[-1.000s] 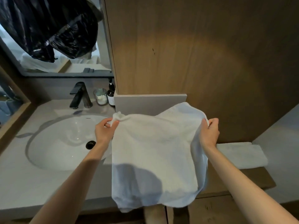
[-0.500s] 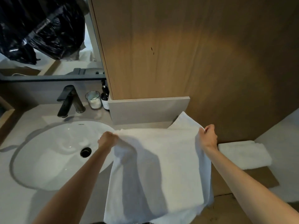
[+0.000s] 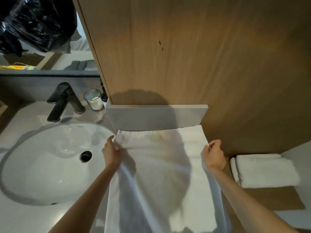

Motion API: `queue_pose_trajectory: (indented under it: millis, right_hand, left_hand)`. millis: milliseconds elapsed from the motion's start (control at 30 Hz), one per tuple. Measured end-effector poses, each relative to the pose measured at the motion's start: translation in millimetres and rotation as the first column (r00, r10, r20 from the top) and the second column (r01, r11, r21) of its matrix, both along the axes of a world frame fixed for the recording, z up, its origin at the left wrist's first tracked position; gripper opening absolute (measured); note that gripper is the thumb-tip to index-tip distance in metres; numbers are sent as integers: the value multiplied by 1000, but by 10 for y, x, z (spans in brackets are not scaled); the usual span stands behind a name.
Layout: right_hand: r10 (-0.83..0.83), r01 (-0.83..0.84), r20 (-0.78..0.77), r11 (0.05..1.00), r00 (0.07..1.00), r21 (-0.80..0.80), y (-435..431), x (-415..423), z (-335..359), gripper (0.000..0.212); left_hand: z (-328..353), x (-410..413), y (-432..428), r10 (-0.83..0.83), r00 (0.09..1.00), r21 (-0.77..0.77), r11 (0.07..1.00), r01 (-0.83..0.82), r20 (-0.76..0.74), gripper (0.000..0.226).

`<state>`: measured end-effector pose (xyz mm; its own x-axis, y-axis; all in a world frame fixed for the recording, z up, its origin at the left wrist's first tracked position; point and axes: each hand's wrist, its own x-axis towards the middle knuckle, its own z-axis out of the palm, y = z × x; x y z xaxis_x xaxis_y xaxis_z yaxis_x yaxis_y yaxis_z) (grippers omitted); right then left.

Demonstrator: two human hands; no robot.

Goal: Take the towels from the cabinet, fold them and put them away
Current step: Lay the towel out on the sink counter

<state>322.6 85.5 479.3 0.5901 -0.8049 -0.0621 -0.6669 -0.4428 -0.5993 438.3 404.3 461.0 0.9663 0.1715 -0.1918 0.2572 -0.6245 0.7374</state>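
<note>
So the white towel (image 3: 161, 174) has dropped from mid-air and now lies spread on the worktop (image 3: 25, 216) right of the sink (image 3: 47, 165), left hand (image 3: 111, 153) and right hand (image 3: 213, 157) fingers pinching its far corners. Looks ready for folding.

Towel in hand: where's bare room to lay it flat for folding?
Bare patches: wood shelf in front of the folded towel, and counter in front of the sink. Crowded behind the sink: faucet and glass. Both hands pinch the towel.
</note>
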Motion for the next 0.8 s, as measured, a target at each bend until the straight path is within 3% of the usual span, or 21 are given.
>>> queue_pose_trajectory:
  millis: [67,133,167,233,300,333,400,533,667,800]
  right_hand:
    - [72,-80,-67,989,995,-125,21,68,-88,22]
    - [139,-185,-151,917,979,-353,91,139,-123,34]
    - [219,-252,-126,866,968,-432,139,181,-109,36]
    - [496,-449,-37,749,868,-486,284,269,-105,42]
    - [689,-648,-62,643,722,-408,466,317,-190,39]
    - [713,-700,-115,622,691,-351,547,332,-248,39]
    - [696,-731,-227,639,682,-239,648,329,-382,47]
    - [651,-745,-375,631,660,-215,447,290,-546,64]
    - [552,-662,-390,709,736,-245,242,225,-552,66]
    - [579,-693,-414,689,702,-212,141,246,-547,72]
  left_hand:
    - [9,-45,-118,-130,973,336,940,60,190,77]
    - [20,-136,-240,-435,841,524,822,224,323,77]
    - [-4,-188,-293,-562,755,575,759,307,339,66]
    - [-105,-271,-420,-647,697,549,719,425,308,45]
    - [-119,-357,-569,-659,744,499,685,531,113,46]
    - [-103,-394,-642,-656,754,515,654,555,20,52]
    - [-107,-465,-727,-638,761,562,590,581,-117,67]
    - [-163,-405,-654,-618,782,625,580,523,-80,64]
    - [-184,-271,-599,-609,789,628,583,515,-82,64]
    - [-143,-175,-555,-603,791,582,606,542,-108,69]
